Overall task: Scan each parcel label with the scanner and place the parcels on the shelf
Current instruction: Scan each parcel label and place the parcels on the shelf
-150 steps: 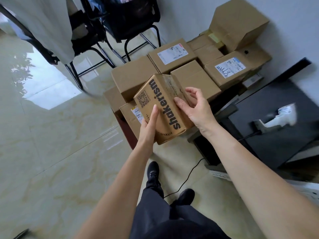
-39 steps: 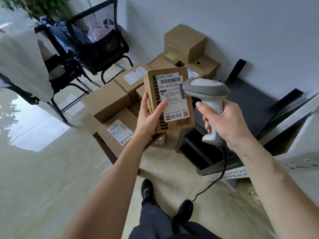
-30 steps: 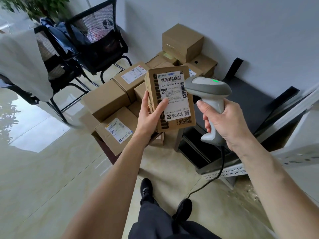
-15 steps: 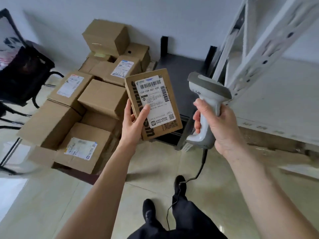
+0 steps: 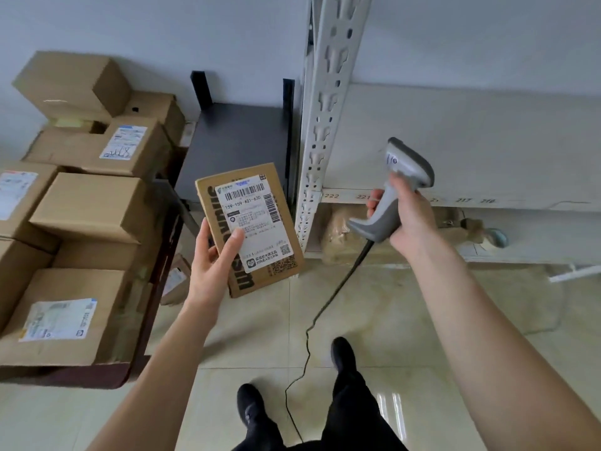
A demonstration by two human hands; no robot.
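Fingers of right hand wrap scanner — left hand holds parcel.

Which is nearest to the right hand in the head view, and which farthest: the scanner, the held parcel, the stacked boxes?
1. Scanner: gripped in the right hand.
2. Held parcel: to its left, in the left hand.
3. Stacked boxes: far left.

A flat brown cardboard parcel with a white barcode label facing up sits tilted in the left hand. Right hand grips a grey corded handheld scanner, near the white metal shelf behind it.
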